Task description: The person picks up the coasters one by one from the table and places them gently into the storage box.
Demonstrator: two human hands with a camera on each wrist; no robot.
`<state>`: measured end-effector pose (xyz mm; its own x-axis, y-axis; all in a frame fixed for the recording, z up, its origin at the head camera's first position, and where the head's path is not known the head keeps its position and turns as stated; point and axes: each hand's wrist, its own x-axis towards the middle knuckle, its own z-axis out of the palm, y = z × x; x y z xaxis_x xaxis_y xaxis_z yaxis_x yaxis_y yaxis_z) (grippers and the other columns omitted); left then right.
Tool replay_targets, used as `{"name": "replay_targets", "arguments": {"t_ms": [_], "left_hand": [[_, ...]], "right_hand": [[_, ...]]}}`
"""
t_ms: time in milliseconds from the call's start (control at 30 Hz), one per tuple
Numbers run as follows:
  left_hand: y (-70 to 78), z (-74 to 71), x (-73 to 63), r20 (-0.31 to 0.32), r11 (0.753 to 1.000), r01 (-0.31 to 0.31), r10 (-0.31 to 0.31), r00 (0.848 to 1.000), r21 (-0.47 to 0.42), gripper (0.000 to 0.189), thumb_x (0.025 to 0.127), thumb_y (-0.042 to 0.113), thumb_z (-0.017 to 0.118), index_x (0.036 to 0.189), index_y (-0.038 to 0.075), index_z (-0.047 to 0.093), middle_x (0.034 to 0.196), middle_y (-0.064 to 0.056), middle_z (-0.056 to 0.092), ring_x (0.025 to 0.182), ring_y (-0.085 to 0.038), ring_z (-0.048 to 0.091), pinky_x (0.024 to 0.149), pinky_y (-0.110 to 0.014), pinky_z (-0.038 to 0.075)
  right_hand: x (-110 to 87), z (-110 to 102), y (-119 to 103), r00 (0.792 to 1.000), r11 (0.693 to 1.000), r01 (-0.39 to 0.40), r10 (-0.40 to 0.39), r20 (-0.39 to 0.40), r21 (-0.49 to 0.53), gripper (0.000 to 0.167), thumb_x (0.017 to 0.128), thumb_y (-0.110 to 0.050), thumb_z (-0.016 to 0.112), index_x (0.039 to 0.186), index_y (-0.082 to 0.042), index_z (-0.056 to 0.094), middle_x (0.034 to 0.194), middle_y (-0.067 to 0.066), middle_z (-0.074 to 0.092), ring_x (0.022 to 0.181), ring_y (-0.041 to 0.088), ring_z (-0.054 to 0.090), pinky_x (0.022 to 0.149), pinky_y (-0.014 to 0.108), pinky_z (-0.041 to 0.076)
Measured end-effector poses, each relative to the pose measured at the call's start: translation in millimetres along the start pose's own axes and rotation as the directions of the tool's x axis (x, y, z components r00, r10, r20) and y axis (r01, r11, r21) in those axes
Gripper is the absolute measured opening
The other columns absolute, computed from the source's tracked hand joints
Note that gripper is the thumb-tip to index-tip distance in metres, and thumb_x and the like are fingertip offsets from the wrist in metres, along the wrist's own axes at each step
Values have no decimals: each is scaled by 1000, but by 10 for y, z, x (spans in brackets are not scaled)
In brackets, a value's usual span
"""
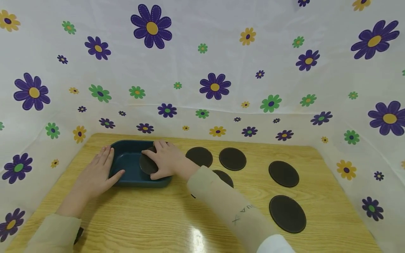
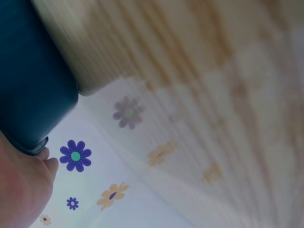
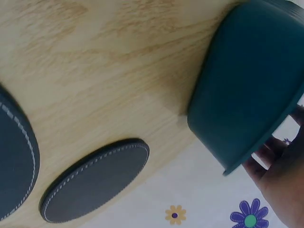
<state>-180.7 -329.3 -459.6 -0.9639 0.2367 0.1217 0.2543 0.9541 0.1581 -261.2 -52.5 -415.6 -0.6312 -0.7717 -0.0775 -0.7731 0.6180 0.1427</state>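
A dark teal, rounded rectangular tub (image 1: 129,181) stands at the left rear of the wooden table. My left hand (image 1: 96,172) rests along its left rim with long, straight fingers, the thumb lying over the front left corner. Inside the tub's right half, my right hand (image 1: 167,160) holds a round black coaster (image 1: 146,165) between thumb and fingers, tilted against the palm side. The right wrist view shows the tub's outer wall (image 3: 247,90) and the right hand (image 3: 285,175) reaching over its rim. Part of the held coaster is hidden by the fingers.
Several black round coasters lie on the table (image 1: 142,218) to the right: a coaster (image 1: 232,159) at the back, one (image 1: 224,178) partly under the right forearm, others (image 1: 283,174) farther right. White flowered cloth (image 1: 190,63) surrounds the table's back and sides.
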Motion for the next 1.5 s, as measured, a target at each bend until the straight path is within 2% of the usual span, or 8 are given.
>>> {"name": "replay_targets", "arguments": {"t_ms": [267, 567, 800, 967, 1100, 1267, 1500], "left_hand": [[8, 1, 1, 8, 1000, 6, -5, 1000, -16, 97, 107, 54, 55, 164, -13, 15, 172, -37, 14, 162, -52, 13, 134, -62, 15], [-6, 3, 2, 13, 1000, 9, -8, 1000, -11, 97, 107, 55, 54, 164, -13, 14, 172, -36, 13, 163, -52, 12, 134, -62, 15], [8, -6, 6, 23, 1000, 14, -14, 1000, -4, 98, 107, 56, 53, 164, -13, 15, 172, -36, 13, 162, -52, 13, 134, -62, 16], [6, -3, 4, 12, 1000, 11, -11, 1000, -1, 97, 106, 54, 56, 164, -14, 16, 172, -37, 15, 162, -52, 14, 134, -62, 16], [-1, -3, 2, 5, 1000, 12, -12, 1000, -9, 97, 106, 53, 56, 164, -14, 17, 172, -37, 15, 162, -52, 14, 134, -61, 15], [-12, -5, -4, -2, 1000, 7, -8, 1000, -16, 97, 106, 52, 57, 164, -14, 16, 172, -37, 16, 162, -52, 13, 135, -60, 12], [-14, 14, -8, -10, 1000, -4, 4, 1000, -7, 97, 106, 53, 56, 164, -13, 16, 172, -36, 16, 162, -52, 14, 137, -56, 9]], "right_hand": [[29, 69, -72, 998, 999, -18, 20, 62, -36, 89, 95, -73, 60, 168, -36, 28, 167, 10, 36, 153, 25, 39, 123, 39, 43], [-35, 25, -42, 1000, 998, -4, 6, 30, -64, 84, 96, -69, 59, 168, -34, 31, 169, 9, 34, 153, 26, 40, 125, 43, 42], [-210, -64, 126, 1000, 997, -7, 7, 6, -81, 85, 98, -66, 60, 169, -30, 28, 172, 10, 30, 158, 28, 33, 130, 47, 35], [-403, -124, 298, 999, 990, -30, 25, -37, -138, 86, 97, -66, 61, 168, -28, 30, 171, 11, 32, 155, 28, 35, 126, 45, 39], [-547, -143, 451, 996, 993, -54, 46, -71, -105, 88, 95, -62, 66, 167, -26, 32, 168, 11, 35, 153, 30, 37, 125, 49, 40], [-671, -102, 632, 994, 994, -87, 82, -72, -64, 88, 96, -58, 68, 168, -23, 32, 167, 15, 36, 154, 33, 35, 125, 52, 39], [-749, 75, 782, 992, 988, -121, 118, -37, -92, 83, 97, -60, 66, 166, -22, 36, 165, 17, 39, 151, 34, 40, 122, 52, 42]]}}
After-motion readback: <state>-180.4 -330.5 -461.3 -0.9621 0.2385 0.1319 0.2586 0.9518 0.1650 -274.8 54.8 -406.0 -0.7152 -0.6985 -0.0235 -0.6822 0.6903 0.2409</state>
